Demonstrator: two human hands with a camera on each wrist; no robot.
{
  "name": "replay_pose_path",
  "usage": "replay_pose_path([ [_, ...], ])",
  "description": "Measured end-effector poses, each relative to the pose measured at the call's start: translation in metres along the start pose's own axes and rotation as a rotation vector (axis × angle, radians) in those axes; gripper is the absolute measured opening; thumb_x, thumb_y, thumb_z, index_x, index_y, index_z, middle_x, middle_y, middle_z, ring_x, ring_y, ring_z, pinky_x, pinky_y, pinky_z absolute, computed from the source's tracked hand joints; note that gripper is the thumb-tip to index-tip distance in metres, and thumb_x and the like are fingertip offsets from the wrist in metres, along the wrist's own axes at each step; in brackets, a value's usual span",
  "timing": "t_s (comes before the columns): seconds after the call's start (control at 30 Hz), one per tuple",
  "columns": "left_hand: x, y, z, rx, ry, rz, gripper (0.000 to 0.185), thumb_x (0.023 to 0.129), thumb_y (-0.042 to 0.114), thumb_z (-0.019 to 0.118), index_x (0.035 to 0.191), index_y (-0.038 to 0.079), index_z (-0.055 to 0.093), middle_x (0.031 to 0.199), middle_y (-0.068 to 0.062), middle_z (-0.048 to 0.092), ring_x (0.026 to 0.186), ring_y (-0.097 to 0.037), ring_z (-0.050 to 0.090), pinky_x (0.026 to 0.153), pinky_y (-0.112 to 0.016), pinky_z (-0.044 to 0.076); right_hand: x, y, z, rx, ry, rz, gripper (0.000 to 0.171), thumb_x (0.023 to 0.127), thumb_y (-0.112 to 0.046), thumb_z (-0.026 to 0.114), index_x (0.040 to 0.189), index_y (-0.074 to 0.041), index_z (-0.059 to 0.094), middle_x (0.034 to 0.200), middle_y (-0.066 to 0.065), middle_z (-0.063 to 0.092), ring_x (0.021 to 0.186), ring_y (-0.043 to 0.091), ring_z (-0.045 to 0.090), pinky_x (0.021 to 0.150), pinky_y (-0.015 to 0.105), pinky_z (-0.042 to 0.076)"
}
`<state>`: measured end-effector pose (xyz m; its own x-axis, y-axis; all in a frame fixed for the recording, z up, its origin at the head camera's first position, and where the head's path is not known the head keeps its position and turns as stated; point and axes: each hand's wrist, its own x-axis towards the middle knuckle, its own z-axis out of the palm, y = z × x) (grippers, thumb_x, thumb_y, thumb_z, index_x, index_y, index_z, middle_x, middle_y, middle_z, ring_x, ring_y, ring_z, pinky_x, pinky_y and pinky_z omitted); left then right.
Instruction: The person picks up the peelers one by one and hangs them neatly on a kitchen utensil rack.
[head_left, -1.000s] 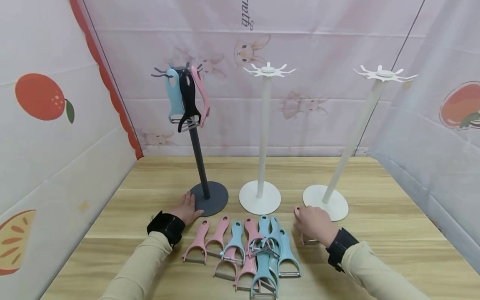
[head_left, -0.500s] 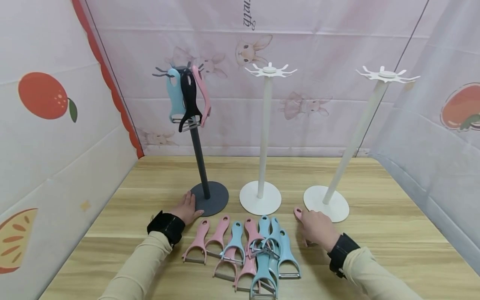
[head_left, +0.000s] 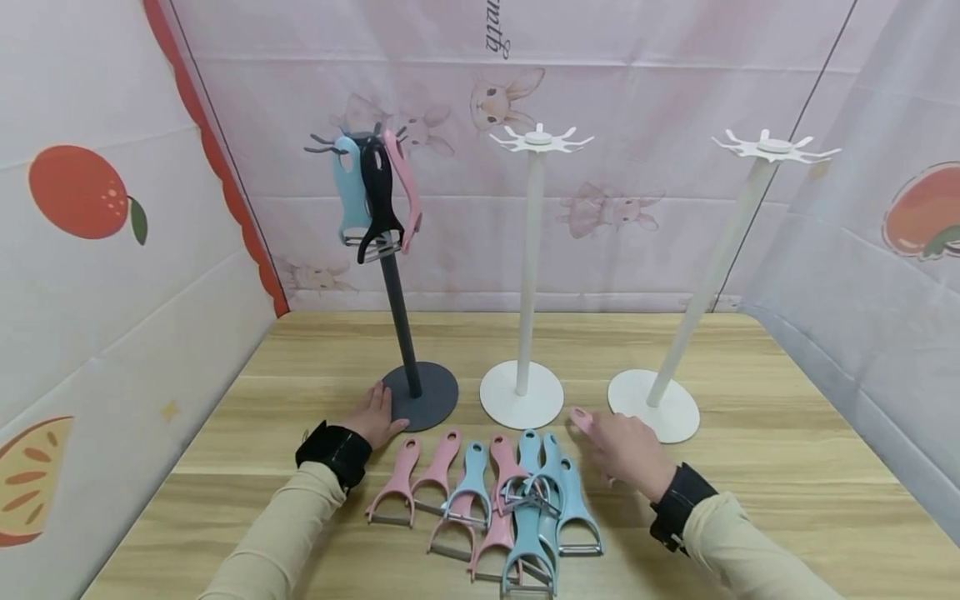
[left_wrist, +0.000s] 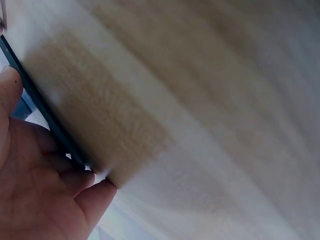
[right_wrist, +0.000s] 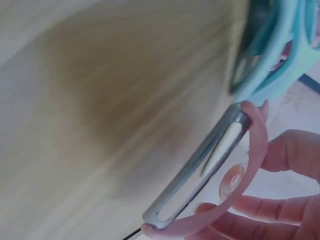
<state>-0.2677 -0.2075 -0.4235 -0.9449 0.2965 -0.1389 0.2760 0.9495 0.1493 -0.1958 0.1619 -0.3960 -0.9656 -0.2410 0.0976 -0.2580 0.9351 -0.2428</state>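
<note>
Head view is showing the left hand [head_left: 372, 421] resting its extended fingers on the base [head_left: 431, 402] of the dark stand [head_left: 400, 317], while the right hand [head_left: 632, 452] is pinching a pink peeler [head_left: 580, 418] near the right white stand [head_left: 708, 283]. Left wrist view is showing fingertips touching the dark edge. Right wrist view is showing thumb and fingers gripping the peeler near blue peelers [right_wrist: 302, 62].

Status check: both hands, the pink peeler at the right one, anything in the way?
Left hand touching dark stand base. Right hand gripping pink peeler. Loose blue peelers close beside, possible snag.
</note>
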Motion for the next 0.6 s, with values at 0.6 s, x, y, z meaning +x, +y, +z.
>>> replay_pose_path([
  [0.6, 0.004, -0.004, 0.004, -0.009, -0.03, -0.012, 0.066, 0.096, 0.028, 0.045, 0.132, -0.021, 0.022, 0.139, -0.039, 0.014, 0.131, -0.045, 0.014, 0.105, -0.047, 0.021, 0.049, -0.073, -0.05, 0.275, 0.297, -0.287, 0.044, 0.077, -0.009, 0.059, 0.12, -0.003, 0.051, 0.064, -0.002, 0.054, 0.045, 0.008, 0.038, 0.04, 0.022, 0.029],
])
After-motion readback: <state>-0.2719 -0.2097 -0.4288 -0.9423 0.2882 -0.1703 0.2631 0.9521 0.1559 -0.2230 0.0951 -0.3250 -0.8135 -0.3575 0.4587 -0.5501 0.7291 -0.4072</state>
